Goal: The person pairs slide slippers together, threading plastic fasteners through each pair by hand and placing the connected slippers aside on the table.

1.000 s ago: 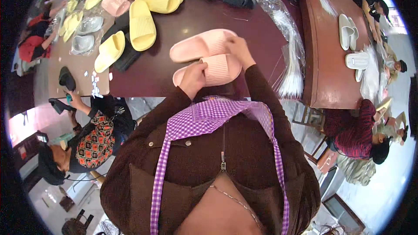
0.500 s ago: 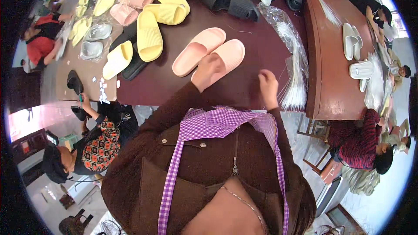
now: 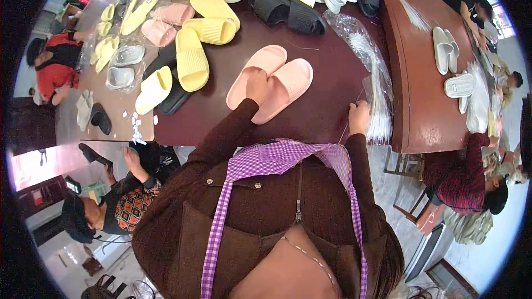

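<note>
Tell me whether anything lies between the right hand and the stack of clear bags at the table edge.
Nothing visible does. The right hand is already at the stack of clear plastic bags, its fingers at the near end of it. The left hand rests on the pair of pink slippers, off to the side on the dark table.

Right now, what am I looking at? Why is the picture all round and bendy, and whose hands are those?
The picture comes from a small camera worn on a person's head, looking down. Its very wide lens bends straight edges, so everything looks round. No machine here: the two hands belong to that person in the brown top. The left hand rests on a pair of pink slippers lying side by side on the dark table. The right hand touches a stack of clear plastic bags at the table's edge. More slippers lie farther back: yellow slippers and black slippers. Other people sit nearby.
</note>
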`<state>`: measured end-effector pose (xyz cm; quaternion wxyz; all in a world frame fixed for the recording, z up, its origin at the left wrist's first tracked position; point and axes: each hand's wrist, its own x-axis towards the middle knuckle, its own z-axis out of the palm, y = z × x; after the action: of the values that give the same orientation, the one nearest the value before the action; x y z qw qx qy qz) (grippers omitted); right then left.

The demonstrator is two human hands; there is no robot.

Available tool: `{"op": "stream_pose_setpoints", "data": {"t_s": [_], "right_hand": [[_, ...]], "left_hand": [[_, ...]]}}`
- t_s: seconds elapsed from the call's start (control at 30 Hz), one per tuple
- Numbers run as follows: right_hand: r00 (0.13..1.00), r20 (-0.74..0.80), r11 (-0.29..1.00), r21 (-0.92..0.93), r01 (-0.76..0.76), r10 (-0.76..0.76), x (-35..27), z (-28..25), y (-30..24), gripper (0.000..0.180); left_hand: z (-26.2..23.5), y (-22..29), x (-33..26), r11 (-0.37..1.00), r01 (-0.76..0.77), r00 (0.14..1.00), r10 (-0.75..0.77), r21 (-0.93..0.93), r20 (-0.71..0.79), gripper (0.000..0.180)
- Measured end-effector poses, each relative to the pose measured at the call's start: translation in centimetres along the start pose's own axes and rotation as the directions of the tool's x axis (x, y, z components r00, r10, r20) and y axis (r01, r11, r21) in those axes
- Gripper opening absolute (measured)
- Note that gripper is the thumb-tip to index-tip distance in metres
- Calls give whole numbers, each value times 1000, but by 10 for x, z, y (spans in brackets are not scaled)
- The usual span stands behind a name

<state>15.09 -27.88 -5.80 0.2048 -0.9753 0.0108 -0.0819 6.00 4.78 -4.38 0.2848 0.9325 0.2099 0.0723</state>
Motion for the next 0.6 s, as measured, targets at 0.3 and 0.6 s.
{"op": "stream_pose_setpoints", "data": {"t_s": [0.3, 0.6], "right_hand": [[987, 162, 1000, -12, 9, -7, 5, 5, 5, 22], [991, 119, 947, 320, 18, -60, 17, -6, -4, 17]], "left_hand": [[-8, -5, -3, 960, 217, 965, -237, -175, -108, 31], [-27, -2, -19, 964, 165, 985, -151, -210, 78, 27]]}}
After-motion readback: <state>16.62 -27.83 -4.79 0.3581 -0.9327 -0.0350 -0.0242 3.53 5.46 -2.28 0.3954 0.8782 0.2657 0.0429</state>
